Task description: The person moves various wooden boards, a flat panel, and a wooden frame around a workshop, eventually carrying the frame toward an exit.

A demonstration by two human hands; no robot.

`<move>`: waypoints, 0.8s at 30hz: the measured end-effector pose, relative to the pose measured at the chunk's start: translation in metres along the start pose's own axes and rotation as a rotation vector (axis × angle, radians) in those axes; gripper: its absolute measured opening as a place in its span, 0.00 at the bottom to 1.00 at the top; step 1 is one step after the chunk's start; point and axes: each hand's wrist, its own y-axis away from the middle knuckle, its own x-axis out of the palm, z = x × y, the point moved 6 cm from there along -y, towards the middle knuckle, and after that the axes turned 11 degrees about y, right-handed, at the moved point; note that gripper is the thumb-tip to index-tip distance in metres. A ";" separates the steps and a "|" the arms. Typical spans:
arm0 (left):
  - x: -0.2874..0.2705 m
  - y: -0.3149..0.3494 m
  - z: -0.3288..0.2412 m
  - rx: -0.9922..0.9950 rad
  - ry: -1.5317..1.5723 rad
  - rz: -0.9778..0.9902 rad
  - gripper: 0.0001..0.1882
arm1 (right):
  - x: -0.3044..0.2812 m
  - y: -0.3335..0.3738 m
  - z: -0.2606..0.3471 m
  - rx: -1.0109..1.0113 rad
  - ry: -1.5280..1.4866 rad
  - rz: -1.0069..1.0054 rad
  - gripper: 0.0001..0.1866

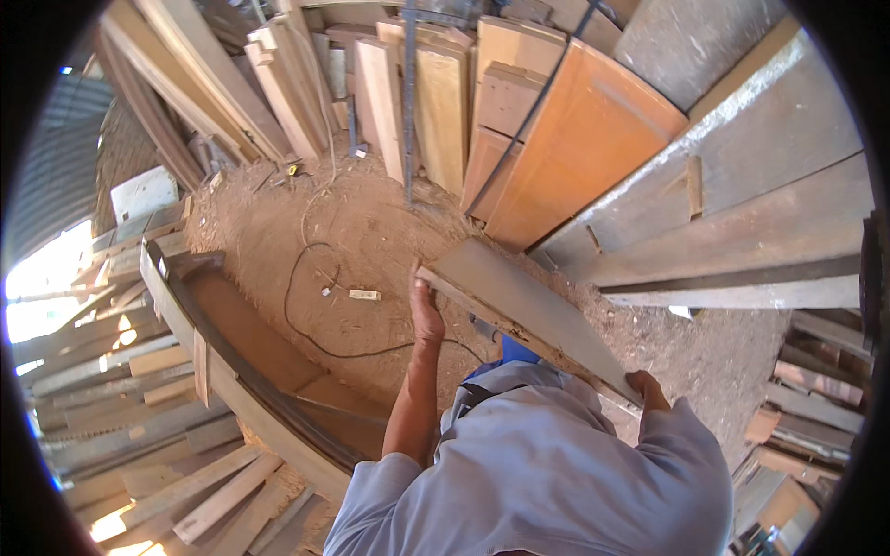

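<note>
A thick grey-brown wooden board point(547, 310) lies slantwise in front of my body, its rough, worn edge turned toward me. My left hand point(426, 310) grips its far left end, thumb up along the edge and fingers partly hidden. At the near right end, my right hand point(649, 389) is closed around the corner. Between the two hands the board hangs above the dirt floor, close to my grey shirt. A bit of blue point(519, 352) shows beneath it.
A long wooden frame point(222, 371) with a dark edge stands at left. On the dirt floor lie a dark cord point(295, 301) and a small pale block point(364, 295). An orange-brown panel point(584, 139) and upright planks point(440, 111) lean ahead; large boards point(742, 222) lean at right.
</note>
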 end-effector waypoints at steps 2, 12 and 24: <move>0.005 -0.019 -0.005 -0.025 0.130 0.005 0.30 | 0.020 -0.016 -0.006 0.004 -0.141 0.054 0.26; 0.014 -0.097 0.020 0.009 0.257 0.018 0.23 | -0.020 -0.007 0.006 -0.025 -0.104 0.078 0.31; 0.031 -0.102 -0.002 -0.091 0.460 0.029 0.18 | -0.028 0.003 0.019 -0.055 -0.067 0.048 0.34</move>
